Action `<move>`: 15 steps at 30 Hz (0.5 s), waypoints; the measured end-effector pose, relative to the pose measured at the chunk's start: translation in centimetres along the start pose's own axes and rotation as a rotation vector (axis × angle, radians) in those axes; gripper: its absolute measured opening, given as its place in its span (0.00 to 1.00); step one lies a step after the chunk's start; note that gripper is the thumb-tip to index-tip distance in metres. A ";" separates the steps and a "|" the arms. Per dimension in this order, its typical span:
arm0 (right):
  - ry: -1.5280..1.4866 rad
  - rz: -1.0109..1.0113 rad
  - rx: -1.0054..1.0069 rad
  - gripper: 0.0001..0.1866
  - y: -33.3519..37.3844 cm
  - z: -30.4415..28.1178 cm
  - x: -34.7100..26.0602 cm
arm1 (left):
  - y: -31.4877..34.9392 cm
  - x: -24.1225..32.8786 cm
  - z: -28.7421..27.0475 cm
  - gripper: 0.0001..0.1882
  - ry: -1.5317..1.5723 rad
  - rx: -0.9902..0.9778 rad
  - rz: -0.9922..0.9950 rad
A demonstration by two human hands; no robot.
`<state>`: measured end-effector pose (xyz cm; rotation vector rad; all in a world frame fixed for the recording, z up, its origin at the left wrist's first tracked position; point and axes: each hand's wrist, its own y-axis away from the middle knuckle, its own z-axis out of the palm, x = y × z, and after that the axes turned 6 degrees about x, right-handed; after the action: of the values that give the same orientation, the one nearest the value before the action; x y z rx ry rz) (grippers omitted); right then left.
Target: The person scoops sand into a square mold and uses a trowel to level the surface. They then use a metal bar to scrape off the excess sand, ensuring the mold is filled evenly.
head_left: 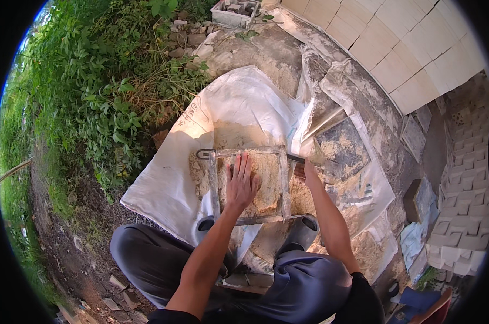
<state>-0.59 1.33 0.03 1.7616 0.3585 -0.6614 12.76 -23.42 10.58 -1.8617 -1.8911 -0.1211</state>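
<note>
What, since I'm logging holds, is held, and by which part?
The right grip holds the dark bar by its outer end, beside the frame; the left grip lies flat on crumbs.

Hands: 2 — left hand [241, 186], right hand [308, 174]. Frame [214, 186]: 1, left hand within its outline. Dark bar [295, 158]: 1, in right hand. Boots [302, 232]: 2, bodyward of both hands. Crate [228, 20]: 1, well beyond both.

Hands [243, 183] and forearms [204, 256] bare; black sleeves [360, 297]; loose, creased dark grey trousers [314, 281]; dark grey footwear [304, 233]
</note>
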 end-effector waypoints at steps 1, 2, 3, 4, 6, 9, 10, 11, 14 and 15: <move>-0.078 -0.015 0.006 0.26 -0.4 0.4 0.3 | -0.1 0.0 0.0 0.31 -0.035 -0.007 0.024; -0.141 0.003 0.031 0.24 -1.3 0.8 -0.2 | -0.7 0.1 0.0 0.32 -0.068 -0.008 0.053; -0.206 0.026 0.063 0.22 -2.1 0.9 -0.2 | -1.1 0.5 -0.2 0.31 -0.079 -0.039 0.045; -0.357 0.010 0.160 0.18 -2.8 1.6 0.1 | -1.6 0.9 -0.5 0.31 -0.089 -0.070 0.038; -0.322 0.013 0.358 0.17 -2.6 2.8 0.3 | -1.8 1.1 -0.5 0.31 -0.112 -0.108 0.014; -0.524 0.107 0.404 0.14 1.0 4.2 -1.7 | -1.3 0.8 -1.1 0.31 -0.147 -0.133 -0.016; -0.584 0.093 0.381 0.14 1.3 3.6 -2.1 | -1.4 1.0 -1.2 0.31 -0.156 -0.138 -0.013; -0.636 0.066 0.351 0.15 1.6 2.9 -2.9 | -1.5 1.2 -1.1 0.31 -0.159 -0.133 -0.019; -0.715 0.103 0.259 0.16 3.6 0.3 -5.1 | -1.2 1.0 -1.0 0.31 -0.158 -0.088 -0.015; -0.646 0.047 0.281 0.16 3.5 -1.1 -5.0 | -1.3 0.9 -0.9 0.31 -0.151 -0.076 -0.006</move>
<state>-2.37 1.84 5.93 1.6967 -0.2300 -1.2397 11.82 -23.04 12.07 -1.9650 -2.0187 -0.0572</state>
